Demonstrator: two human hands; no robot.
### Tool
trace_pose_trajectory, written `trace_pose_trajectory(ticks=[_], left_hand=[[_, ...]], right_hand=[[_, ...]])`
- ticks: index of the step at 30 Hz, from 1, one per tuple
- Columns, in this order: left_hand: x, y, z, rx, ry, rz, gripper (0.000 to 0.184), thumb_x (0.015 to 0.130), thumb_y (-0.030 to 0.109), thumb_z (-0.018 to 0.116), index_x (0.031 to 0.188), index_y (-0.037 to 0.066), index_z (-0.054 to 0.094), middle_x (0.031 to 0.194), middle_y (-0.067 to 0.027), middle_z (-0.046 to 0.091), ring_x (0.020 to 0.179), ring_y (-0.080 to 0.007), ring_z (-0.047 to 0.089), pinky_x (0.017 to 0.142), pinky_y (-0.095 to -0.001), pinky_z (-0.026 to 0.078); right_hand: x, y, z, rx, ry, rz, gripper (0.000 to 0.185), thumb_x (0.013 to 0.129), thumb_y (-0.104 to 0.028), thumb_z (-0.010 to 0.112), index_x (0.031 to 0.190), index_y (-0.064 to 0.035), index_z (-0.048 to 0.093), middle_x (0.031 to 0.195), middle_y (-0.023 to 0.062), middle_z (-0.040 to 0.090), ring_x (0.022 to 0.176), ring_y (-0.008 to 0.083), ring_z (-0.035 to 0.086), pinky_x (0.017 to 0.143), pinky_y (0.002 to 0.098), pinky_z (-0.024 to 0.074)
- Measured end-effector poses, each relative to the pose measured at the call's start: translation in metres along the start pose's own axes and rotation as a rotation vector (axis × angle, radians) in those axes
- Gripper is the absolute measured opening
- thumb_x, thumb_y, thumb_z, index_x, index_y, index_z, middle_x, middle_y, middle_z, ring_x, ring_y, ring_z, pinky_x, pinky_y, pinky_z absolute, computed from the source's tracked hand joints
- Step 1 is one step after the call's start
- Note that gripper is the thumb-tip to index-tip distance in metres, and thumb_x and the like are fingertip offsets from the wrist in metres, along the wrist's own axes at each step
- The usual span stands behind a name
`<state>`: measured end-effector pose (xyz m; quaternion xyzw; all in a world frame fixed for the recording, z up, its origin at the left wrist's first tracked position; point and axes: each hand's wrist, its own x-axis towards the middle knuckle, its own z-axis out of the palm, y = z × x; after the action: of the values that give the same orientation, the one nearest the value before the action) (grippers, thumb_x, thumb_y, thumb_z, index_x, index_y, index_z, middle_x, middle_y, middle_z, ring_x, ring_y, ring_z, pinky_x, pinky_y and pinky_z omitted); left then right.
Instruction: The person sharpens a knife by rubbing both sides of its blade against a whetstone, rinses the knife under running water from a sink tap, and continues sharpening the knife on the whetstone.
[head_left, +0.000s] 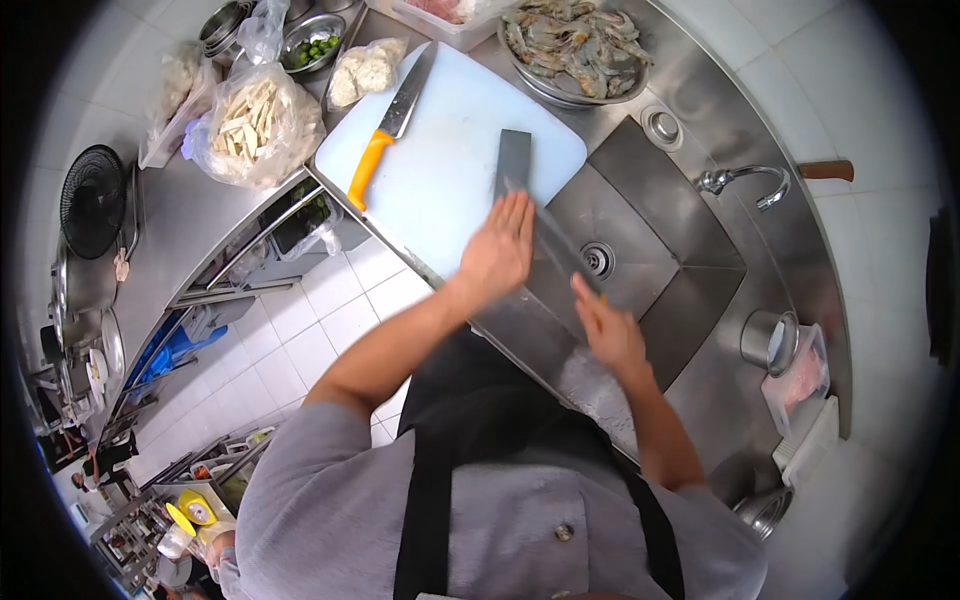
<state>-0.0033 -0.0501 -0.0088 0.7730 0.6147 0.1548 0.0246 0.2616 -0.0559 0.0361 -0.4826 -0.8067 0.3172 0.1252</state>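
Observation:
A dark grey sharpening stone point(515, 155) lies on the white cutting board point(440, 200), near its right side. My right hand point(612, 338) is closed round the handle of a knife, over the sink's near side. The knife's blade point(560, 238), blurred by motion, slants up and left to the stone. My left hand point(500, 245) has its fingers stretched out flat, with the fingertips on the blade at the stone's lower end. Another knife point(385, 125), with an orange handle, rests on the board's left part, away from both hands.
A steel sink point(640, 240) with a faucet point(745, 185) adjoins the board. Behind stands a bowl of shrimp point(580, 50). To the left are a bag of pale strips point(250, 125) and a bowl of green pieces point(312, 45). A steel pot point(768, 338) sits at right.

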Motion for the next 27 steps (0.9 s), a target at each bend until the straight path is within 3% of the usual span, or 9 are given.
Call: trace_pose_trajectory(ticks=[4, 5, 8, 11, 14, 18, 22, 25, 27], left_hand=[[0.006, -0.010, 0.004, 0.017, -0.018, 0.005, 0.060, 0.099, 0.014, 0.044, 0.148, -0.021, 0.047, 0.157, -0.0384, 0.047, 0.148, -0.0466, 0.049, 0.129, -0.0501, 0.032], [0.024, -0.028, 0.003, 0.056, 0.047, 0.042, 0.057, 0.097, 0.012, 0.053, 0.146, -0.017, 0.052, 0.154, -0.0363, 0.051, 0.145, -0.0462, 0.052, 0.125, -0.0504, 0.038], [0.052, -0.052, -0.002, 0.015, 0.072, 0.055, 0.055, 0.096, 0.011, 0.055, 0.144, -0.017, 0.055, 0.151, -0.0369, 0.054, 0.141, -0.0475, 0.055, 0.124, -0.0505, 0.039], [0.000, -0.011, 0.001, 0.032, 0.021, 0.079, 0.059, 0.098, 0.011, 0.046, 0.148, -0.020, 0.048, 0.154, -0.0390, 0.050, 0.146, -0.0477, 0.051, 0.127, -0.0509, 0.035], [-0.019, 0.013, -0.014, 0.027, -0.089, 0.095, 0.060, 0.097, 0.011, 0.046, 0.148, -0.020, 0.048, 0.153, -0.0386, 0.051, 0.145, -0.0477, 0.051, 0.127, -0.0508, 0.035], [0.039, -0.041, -0.004, 0.021, -0.029, 0.058, 0.060, 0.097, 0.011, 0.046, 0.149, -0.019, 0.048, 0.155, -0.0369, 0.051, 0.146, -0.0459, 0.051, 0.127, -0.0493, 0.035], [0.018, -0.028, -0.007, 0.038, -0.046, 0.043, 0.060, 0.097, 0.011, 0.045, 0.149, -0.018, 0.048, 0.157, -0.0362, 0.048, 0.148, -0.0448, 0.050, 0.128, -0.0483, 0.034], [-0.010, -0.009, -0.005, 0.052, -0.049, 0.066, 0.061, 0.098, 0.012, 0.045, 0.150, -0.019, 0.047, 0.159, -0.0363, 0.047, 0.149, -0.0444, 0.049, 0.128, -0.0485, 0.033], [-0.007, -0.012, -0.009, -0.010, -0.062, 0.010, 0.061, 0.098, 0.013, 0.045, 0.150, -0.019, 0.046, 0.159, -0.0364, 0.046, 0.150, -0.0440, 0.047, 0.128, -0.0487, 0.033]], right_hand=[[-0.003, -0.001, 0.006, 0.080, 0.034, 0.007, 0.043, 0.108, -0.033, 0.063, 0.150, -0.0299, 0.062, 0.091, 0.0249, 0.072, 0.085, 0.0479, 0.070, 0.072, 0.0525, 0.0563], [0.024, -0.007, 0.007, 0.065, 0.063, 0.003, 0.044, 0.108, -0.034, 0.062, 0.151, -0.0310, 0.061, 0.090, 0.0251, 0.072, 0.085, 0.0484, 0.070, 0.073, 0.0536, 0.0564], [0.031, -0.025, 0.003, -0.014, 0.049, 0.059, 0.043, 0.108, -0.036, 0.061, 0.151, -0.0323, 0.061, 0.087, 0.0258, 0.071, 0.084, 0.0491, 0.069, 0.073, 0.0557, 0.0561], [-0.023, -0.023, -0.001, -0.056, -0.015, 0.132, 0.042, 0.108, -0.038, 0.060, 0.150, -0.0323, 0.062, 0.083, 0.0266, 0.070, 0.082, 0.0497, 0.069, 0.072, 0.0575, 0.0552], [-0.032, -0.021, 0.005, -0.023, 0.003, 0.124, 0.040, 0.108, -0.038, 0.060, 0.148, -0.0326, 0.064, 0.081, 0.0265, 0.069, 0.080, 0.0495, 0.069, 0.070, 0.0580, 0.0544], [0.037, -0.025, 0.007, -0.040, 0.101, 0.040, 0.040, 0.108, -0.038, 0.060, 0.148, -0.0333, 0.064, 0.079, 0.0259, 0.069, 0.076, 0.0486, 0.069, 0.068, 0.0583, 0.0538], [0.014, -0.036, -0.004, -0.096, -0.071, 0.160, 0.041, 0.109, -0.037, 0.060, 0.148, -0.0289, 0.064, 0.091, 0.0233, 0.073, 0.081, 0.0474, 0.070, 0.072, 0.0567, 0.0555], [-0.034, -0.019, 0.007, 0.043, 0.033, 0.028, 0.041, 0.109, -0.037, 0.060, 0.149, -0.0324, 0.063, 0.102, 0.0215, 0.075, 0.087, 0.0467, 0.070, 0.076, 0.0550, 0.0566], [-0.005, -0.009, 0.010, 0.056, 0.010, 0.034, 0.041, 0.109, -0.038, 0.059, 0.150, -0.0335, 0.062, 0.107, 0.0204, 0.075, 0.091, 0.0457, 0.071, 0.079, 0.0538, 0.0575]])
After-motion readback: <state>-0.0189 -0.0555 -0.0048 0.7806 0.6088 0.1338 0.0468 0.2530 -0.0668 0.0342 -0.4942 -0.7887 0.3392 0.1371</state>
